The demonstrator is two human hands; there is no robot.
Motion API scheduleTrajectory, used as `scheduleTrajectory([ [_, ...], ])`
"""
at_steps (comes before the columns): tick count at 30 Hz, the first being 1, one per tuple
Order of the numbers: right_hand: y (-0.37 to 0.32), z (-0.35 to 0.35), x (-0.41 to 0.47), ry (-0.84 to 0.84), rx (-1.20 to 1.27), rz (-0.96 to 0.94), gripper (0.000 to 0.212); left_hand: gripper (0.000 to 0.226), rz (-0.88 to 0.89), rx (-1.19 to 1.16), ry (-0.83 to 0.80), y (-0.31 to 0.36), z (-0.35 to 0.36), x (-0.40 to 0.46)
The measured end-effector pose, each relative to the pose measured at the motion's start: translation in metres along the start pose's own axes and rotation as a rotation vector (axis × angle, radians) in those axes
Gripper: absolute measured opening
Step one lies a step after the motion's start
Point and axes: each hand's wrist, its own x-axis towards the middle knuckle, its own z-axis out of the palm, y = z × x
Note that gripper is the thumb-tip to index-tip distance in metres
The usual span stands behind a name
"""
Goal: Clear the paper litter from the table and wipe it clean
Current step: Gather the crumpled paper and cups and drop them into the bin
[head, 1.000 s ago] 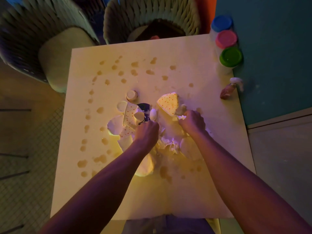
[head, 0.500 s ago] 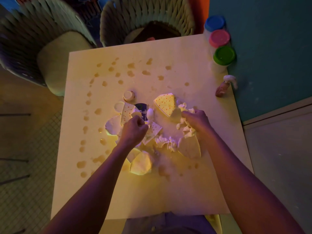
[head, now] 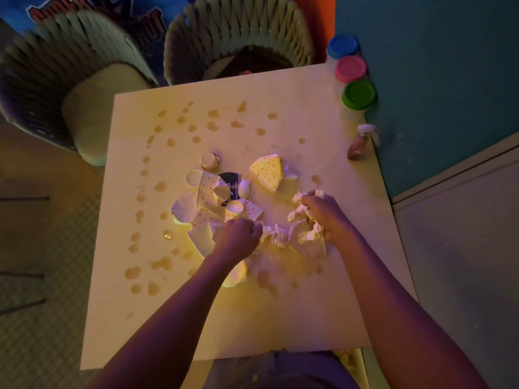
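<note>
White crumpled tissue [head: 304, 214] bunched in right hand [head: 327, 217] mid-table [head: 323, 318].

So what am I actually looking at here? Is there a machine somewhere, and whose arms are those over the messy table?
There is no machine here. The picture comes from a camera worn on a person's head, looking forward and down, so the two bare arms are that person's own. They are clearing a white table. In its middle lies a heap of paper litter: torn dotted pieces, white scraps and small paper cups. Brownish drips dot the tabletop around it. The right hand grips a bunch of crumpled white tissue. The left hand is curled into a fist at the near edge of the heap; what it holds, if anything, I cannot tell. At the far right corner stand three tubs with blue, pink and green lids, and a small bottle lies nearby. Two woven chairs stand beyond the table.
</note>
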Motion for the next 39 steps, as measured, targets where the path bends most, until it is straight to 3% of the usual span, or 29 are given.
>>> scheduleTrajectory([
  [4, 0.008, -0.006, -0.01, -0.024, 0.055, -0.023, 0.012, 0.023, 0.074, 0.162, -0.071, 0.007, 0.016, 0.008],
  [7, 0.012, -0.011, -0.017, -0.009, 0.105, -0.025, 0.008, 0.045, 0.091, 0.21, -0.149, 0.006, 0.024, 0.011],
  [9, 0.014, -0.013, -0.021, -0.029, 0.089, 0.003, 0.022, 0.049, 0.112, 0.23, -0.137, 0.006, 0.028, 0.01],
  [11, 0.016, -0.013, -0.025, -0.056, 0.058, 0.039, 0.037, 0.045, 0.148, 0.214, -0.104, 0.004, 0.031, 0.011],
  [16, 0.022, -0.014, -0.031, -0.126, 0.026, 0.063, 0.028, 0.017, 0.117, 0.07, -0.042, 0.005, 0.021, 0.014],
  [19, 0.024, -0.009, -0.031, -0.077, 0.024, 0.064, 0.039, 0.013, 0.008, -0.062, 0.045, 0.002, 0.01, 0.011],
  [25, 0.029, 0.014, -0.028, 0.001, -0.31, -0.052, 0.014, 0.026, -0.075, -0.262, 0.091, -0.018, -0.011, -0.005],
  [28, 0.033, 0.027, -0.026, 0.019, -0.705, -0.145, 0.026, 0.008, -0.135, -0.239, 0.035, -0.021, -0.01, -0.009],
  [30, 0.038, 0.036, -0.027, 0.024, -0.929, -0.2, 0.036, 0.014, -0.123, -0.2, 0.007, -0.023, -0.005, -0.012],
  [34, 0.046, 0.051, -0.028, 0.043, -1.184, -0.291, 0.047, 0.023, 0.001, 0.093, 0.018, -0.015, 0.006, -0.012],
  [39, 0.053, 0.06, -0.022, 0.08, -1.275, -0.295, 0.044, 0.04, 0.016, 0.448, -0.081, -0.003, 0.017, -0.007],
])
